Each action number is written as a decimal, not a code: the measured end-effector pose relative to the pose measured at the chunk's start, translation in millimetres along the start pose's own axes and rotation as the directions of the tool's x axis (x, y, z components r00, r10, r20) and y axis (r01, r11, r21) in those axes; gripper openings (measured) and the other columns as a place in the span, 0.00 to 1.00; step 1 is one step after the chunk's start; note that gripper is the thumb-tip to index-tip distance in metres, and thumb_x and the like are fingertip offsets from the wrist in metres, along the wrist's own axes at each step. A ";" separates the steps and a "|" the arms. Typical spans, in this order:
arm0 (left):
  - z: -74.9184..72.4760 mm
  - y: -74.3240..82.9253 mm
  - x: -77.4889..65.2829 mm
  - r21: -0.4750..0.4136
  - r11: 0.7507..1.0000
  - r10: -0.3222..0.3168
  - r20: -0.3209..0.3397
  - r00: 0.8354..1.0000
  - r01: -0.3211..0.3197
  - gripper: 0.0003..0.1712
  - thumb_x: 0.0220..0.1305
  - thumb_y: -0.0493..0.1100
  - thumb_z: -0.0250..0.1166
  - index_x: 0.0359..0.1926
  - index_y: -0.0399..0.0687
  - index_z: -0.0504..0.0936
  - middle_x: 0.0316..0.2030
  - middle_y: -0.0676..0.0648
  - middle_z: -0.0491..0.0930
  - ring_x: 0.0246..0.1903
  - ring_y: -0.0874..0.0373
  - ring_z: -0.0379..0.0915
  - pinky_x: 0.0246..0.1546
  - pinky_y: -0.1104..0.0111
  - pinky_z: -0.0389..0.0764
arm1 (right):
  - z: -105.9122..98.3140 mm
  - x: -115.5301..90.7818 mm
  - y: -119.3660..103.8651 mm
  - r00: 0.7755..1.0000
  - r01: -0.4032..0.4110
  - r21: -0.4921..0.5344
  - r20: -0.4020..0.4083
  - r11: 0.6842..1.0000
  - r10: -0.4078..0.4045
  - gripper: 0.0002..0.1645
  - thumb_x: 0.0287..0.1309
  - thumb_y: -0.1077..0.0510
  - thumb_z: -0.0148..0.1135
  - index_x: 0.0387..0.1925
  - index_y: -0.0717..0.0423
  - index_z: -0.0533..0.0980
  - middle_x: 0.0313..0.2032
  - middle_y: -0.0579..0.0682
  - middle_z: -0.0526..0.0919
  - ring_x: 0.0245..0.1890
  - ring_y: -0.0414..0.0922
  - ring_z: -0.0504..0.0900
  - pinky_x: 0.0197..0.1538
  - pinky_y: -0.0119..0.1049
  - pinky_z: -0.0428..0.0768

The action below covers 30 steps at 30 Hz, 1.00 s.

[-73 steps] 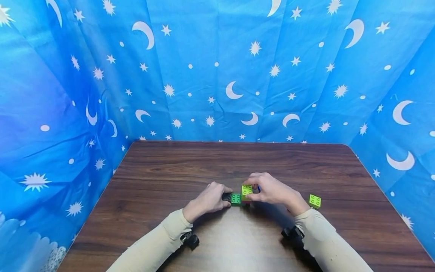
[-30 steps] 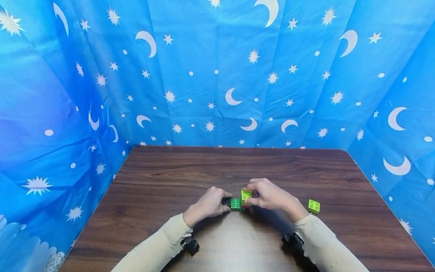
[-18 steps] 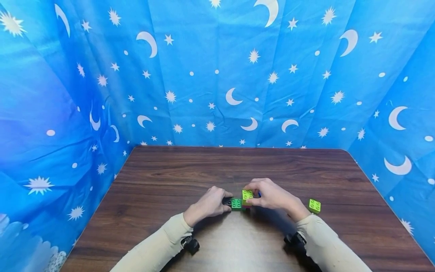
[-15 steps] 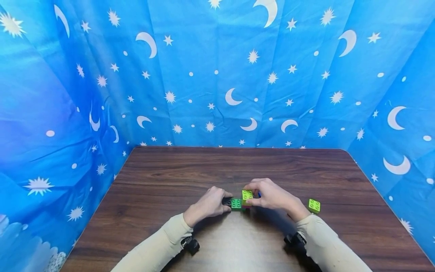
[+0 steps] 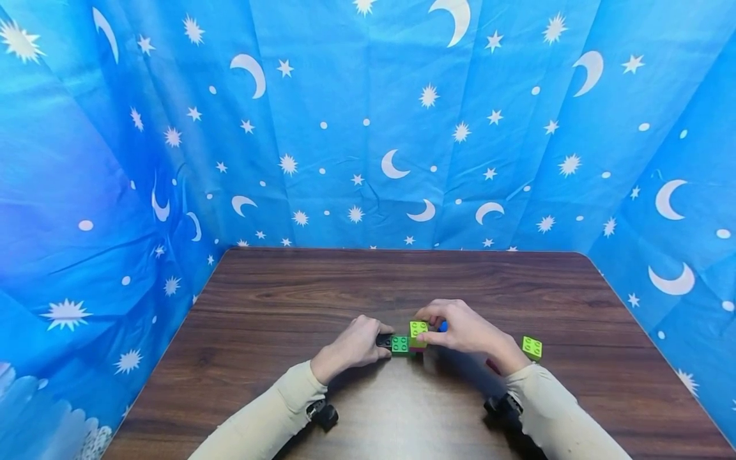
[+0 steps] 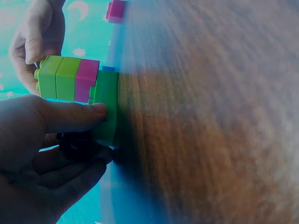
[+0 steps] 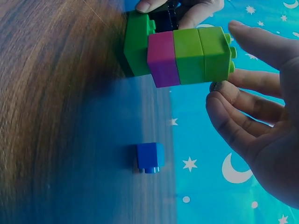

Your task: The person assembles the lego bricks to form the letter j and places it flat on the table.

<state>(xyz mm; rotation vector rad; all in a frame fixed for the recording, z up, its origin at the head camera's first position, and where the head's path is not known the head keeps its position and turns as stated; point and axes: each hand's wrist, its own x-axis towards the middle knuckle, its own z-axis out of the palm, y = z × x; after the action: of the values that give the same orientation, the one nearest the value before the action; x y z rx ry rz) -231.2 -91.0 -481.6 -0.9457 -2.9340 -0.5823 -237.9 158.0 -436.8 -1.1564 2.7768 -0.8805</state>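
my left hand [image 5: 352, 340] grips the black brick [image 7: 163, 19] on the green base [image 7: 137, 49]; my right hand [image 5: 462, 327], loose, surrounds the pink-and-lime stack [image 7: 190, 57] on the base's right end. likely light, stiff: i'd pinch its flat sides.

Blue fabric [image 5: 345, 83] encloses the space behind and at both sides, printed with white crescent moons [image 5: 671, 287], many-pointed stars [image 5: 428, 96] and dots [image 5: 85, 225]. Vertical creases cross the rear panel; the left side is wrinkled and tinged violet. The table [image 5: 287, 287] has a dark brown wood-grain top with rounded far corners. A pale light reflection [image 5: 391, 409] whitens its near centre.
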 end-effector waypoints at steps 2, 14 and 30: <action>-0.1 0.0 0.1 -0.004 1.000 -0.006 0.000 1.000 0.006 0.26 0.50 0.48 0.75 0.52 0.49 0.85 0.43 0.50 0.87 0.37 0.64 0.80 0.39 0.70 0.80 | -1.6 -1.5 0.8 1.000 -0.010 0.008 -0.010 1.000 0.010 0.24 0.57 0.44 0.68 0.50 0.53 0.81 0.39 0.41 0.83 0.37 0.42 0.81 0.41 0.43 0.82; 0.5 -1.2 0.5 0.001 1.000 -0.014 0.008 1.000 0.014 0.26 0.51 0.49 0.75 0.53 0.49 0.85 0.44 0.50 0.87 0.38 0.64 0.80 0.41 0.70 0.80 | -11.5 -13.0 8.7 0.998 -0.038 0.014 -0.053 0.999 0.039 0.24 0.58 0.43 0.67 0.51 0.52 0.80 0.42 0.47 0.84 0.39 0.46 0.82 0.43 0.45 0.82; 0.7 -3.2 -0.2 -0.016 1.000 -0.007 0.003 1.000 0.007 0.26 0.51 0.48 0.75 0.52 0.48 0.85 0.44 0.50 0.86 0.40 0.64 0.80 0.42 0.70 0.80 | -26.9 -32.2 25.2 0.982 -0.153 -0.022 -0.113 0.988 0.149 0.26 0.56 0.41 0.67 0.52 0.50 0.80 0.43 0.46 0.84 0.40 0.41 0.79 0.46 0.45 0.81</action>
<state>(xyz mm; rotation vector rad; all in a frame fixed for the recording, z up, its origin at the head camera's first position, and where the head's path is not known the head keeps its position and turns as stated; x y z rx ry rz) -232.8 -93.3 -483.3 -0.9393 -2.9413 -0.6061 -236.6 206.8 -433.3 -0.9111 2.9284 -0.9171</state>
